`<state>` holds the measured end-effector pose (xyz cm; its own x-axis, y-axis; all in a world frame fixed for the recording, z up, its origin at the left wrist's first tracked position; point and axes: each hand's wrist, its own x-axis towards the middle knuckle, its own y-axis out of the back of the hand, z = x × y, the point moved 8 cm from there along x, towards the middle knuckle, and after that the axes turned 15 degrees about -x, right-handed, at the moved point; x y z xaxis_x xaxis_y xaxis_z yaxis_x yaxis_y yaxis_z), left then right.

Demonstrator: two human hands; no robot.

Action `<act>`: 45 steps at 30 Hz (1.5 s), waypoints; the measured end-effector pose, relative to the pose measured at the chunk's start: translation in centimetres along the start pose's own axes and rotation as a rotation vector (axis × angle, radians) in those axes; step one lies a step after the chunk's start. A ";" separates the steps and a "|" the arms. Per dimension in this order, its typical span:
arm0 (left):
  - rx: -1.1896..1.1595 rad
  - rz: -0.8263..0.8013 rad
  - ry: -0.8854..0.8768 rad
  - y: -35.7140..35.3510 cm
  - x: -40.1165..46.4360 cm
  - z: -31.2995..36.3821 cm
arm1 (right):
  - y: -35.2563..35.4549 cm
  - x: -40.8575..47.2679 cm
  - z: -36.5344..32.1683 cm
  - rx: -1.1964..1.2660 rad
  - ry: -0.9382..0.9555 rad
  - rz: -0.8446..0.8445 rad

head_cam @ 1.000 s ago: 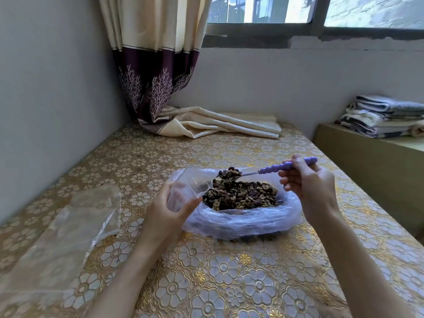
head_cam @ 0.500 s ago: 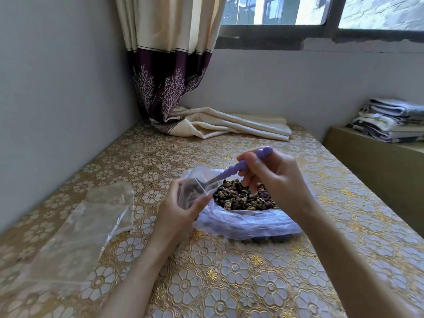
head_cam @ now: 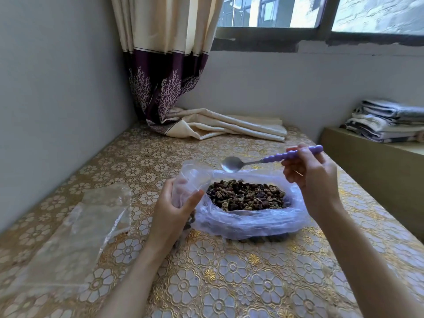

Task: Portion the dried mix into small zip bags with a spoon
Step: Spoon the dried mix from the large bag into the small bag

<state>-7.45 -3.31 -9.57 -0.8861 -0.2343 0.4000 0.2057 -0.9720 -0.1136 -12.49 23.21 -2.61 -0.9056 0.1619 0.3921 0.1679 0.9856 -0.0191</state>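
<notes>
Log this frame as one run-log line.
phase: between scoops | right hand: holds spoon, bowl empty, above dried mix | left hand: holds small zip bag open

Walls: plain grey walls [head_cam: 57, 92] meet in a corner at 11 o'clock; the far wall runs under the window to 3 o'clock.
Window: a dark-framed window [head_cam: 325, 21] spans 12 to 2 o'clock, with daylight and a building outside.
Curtain: a cream curtain [head_cam: 165, 65] with a purple band of pale branch prints hangs at 12 o'clock; its hem lies bunched on the table.
Table: a tablecloth [head_cam: 229, 283] with gold and white flowers covers the table from the corner to 6 o'clock.
Ledge: a low olive ledge [head_cam: 367, 161] at 3 o'clock carries folded towels [head_cam: 385, 121], stacked.
Light: soft daylight from the window.
</notes>
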 end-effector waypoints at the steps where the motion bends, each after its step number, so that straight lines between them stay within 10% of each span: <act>1: 0.006 0.005 -0.001 0.0 0.0 0.0 | 0.5 0.1 0.5 -0.073 -0.001 0.011; 12: 0.033 0.004 -0.009 0.0 0.1 0.2 | 1.1 -0.3 1.7 -0.619 0.124 0.055; 30: 0.064 -0.009 0.035 0.0 -0.1 -0.1 | -0.9 -1.2 6.5 -0.062 -0.458 -0.150; 45: 0.070 -0.028 0.007 -0.2 -0.1 0.0 | 0.1 -1.4 4.2 0.060 -0.413 -0.095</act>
<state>-7.35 -3.10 -9.56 -0.8945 -0.2074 0.3961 0.2093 -0.9771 -0.0387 -12.87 23.32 -7.04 -0.9979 0.0642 -0.0063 0.0644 0.9962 -0.0589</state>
